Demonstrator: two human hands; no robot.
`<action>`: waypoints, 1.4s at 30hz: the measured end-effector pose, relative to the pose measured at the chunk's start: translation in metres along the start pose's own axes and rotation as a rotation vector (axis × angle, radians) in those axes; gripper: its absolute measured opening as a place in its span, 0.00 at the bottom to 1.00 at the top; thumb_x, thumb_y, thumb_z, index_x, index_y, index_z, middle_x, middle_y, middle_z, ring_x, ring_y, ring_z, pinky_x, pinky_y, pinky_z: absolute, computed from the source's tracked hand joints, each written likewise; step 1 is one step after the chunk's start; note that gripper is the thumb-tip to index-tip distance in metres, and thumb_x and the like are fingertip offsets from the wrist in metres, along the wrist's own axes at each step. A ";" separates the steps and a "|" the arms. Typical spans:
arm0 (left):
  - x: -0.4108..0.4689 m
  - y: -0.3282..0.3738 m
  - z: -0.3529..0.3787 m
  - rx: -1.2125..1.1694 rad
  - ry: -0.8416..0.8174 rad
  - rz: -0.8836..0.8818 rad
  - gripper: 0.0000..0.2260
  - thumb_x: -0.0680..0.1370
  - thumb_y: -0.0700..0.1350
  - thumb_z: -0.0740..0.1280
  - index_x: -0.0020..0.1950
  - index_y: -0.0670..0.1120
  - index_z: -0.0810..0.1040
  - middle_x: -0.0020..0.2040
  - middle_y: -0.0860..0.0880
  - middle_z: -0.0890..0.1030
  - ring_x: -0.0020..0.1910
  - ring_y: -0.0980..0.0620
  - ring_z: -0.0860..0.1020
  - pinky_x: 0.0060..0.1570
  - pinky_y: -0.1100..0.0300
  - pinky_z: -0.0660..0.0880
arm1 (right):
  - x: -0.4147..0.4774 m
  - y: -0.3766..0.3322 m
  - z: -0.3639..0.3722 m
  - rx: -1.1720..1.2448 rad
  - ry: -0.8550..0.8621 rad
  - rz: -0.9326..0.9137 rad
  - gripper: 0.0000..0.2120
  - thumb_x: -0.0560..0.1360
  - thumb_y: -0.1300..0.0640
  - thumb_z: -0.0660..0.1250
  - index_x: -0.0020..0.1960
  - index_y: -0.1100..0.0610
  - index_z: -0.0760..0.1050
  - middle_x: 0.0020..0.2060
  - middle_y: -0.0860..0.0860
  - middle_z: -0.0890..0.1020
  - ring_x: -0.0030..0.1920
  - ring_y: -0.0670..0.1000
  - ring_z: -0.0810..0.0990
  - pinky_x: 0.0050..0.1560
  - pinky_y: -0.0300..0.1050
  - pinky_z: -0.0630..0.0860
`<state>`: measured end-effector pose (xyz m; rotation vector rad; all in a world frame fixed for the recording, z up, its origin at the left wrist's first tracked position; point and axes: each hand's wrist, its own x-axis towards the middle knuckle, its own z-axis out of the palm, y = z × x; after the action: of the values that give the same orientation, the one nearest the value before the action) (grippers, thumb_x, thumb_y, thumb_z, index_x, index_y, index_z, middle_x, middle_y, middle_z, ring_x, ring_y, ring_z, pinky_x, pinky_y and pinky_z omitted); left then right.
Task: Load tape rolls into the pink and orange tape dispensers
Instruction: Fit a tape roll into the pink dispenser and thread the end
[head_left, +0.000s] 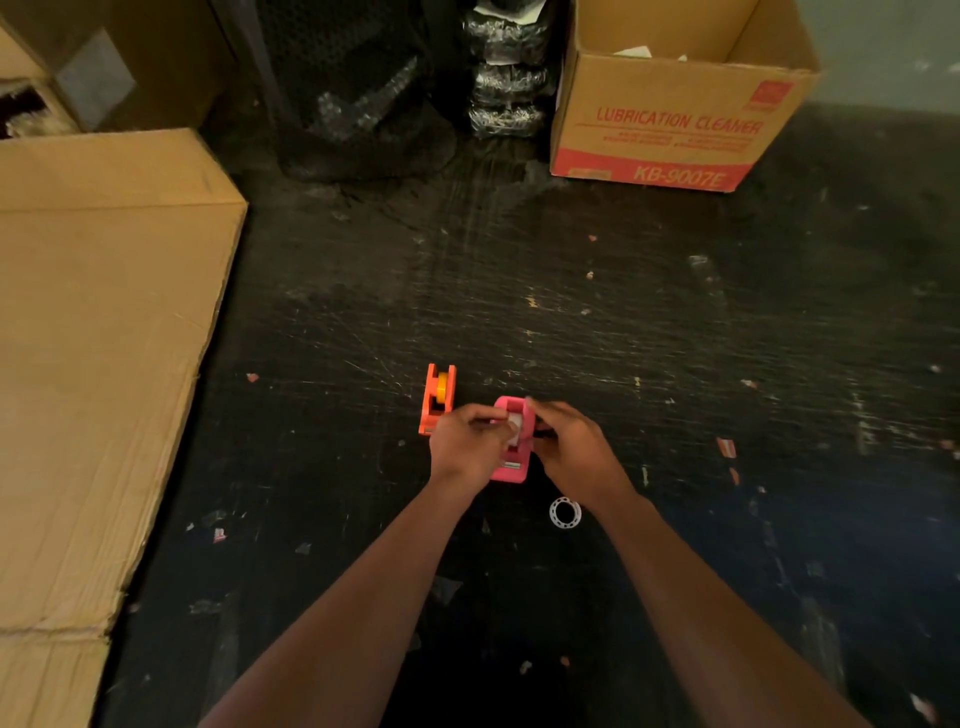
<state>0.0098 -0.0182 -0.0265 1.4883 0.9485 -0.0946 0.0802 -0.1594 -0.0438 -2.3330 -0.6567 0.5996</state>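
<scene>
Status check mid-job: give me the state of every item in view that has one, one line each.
Orange plastic tape dispenser: upright, yellow roll seated, untouched.
Pink plastic tape dispenser: upright, white roll in its cradle, held on both sides.
White tape roll: in the pink dispenser, whether fully seated cannot be told.
Left hand: fingers at the white roll.
Right hand: gripping the pink dispenser.
White plastic ring core: loose, flat on the surface.
Printed cardboard box: open.

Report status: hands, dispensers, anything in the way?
Both hands, left and right, on pink dispenser, seating white roll. Orange dispenser holds yellow roll. White ring loose nearby, not obstructing.
</scene>
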 end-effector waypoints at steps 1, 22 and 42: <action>0.000 0.001 0.000 -0.008 -0.012 -0.037 0.09 0.77 0.41 0.76 0.54 0.51 0.83 0.51 0.48 0.87 0.48 0.50 0.88 0.53 0.48 0.85 | 0.001 0.001 0.000 -0.021 -0.005 -0.002 0.25 0.80 0.66 0.68 0.76 0.58 0.73 0.69 0.55 0.78 0.68 0.52 0.78 0.73 0.48 0.73; -0.021 -0.011 -0.004 0.103 -0.045 -0.038 0.17 0.77 0.48 0.74 0.65 0.47 0.83 0.48 0.46 0.86 0.40 0.52 0.83 0.41 0.55 0.80 | -0.011 0.000 -0.001 -0.008 -0.064 0.004 0.34 0.75 0.69 0.68 0.79 0.54 0.69 0.70 0.56 0.75 0.70 0.54 0.76 0.71 0.51 0.74; -0.023 -0.022 -0.010 0.123 -0.047 0.055 0.18 0.78 0.44 0.74 0.68 0.49 0.76 0.45 0.51 0.87 0.41 0.55 0.85 0.50 0.49 0.85 | -0.006 -0.016 0.004 -0.069 0.006 -0.005 0.25 0.77 0.60 0.73 0.73 0.54 0.74 0.71 0.51 0.72 0.70 0.52 0.74 0.70 0.48 0.74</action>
<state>-0.0233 -0.0241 -0.0285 1.6178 0.8768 -0.1500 0.0682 -0.1502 -0.0344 -2.3953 -0.6904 0.5753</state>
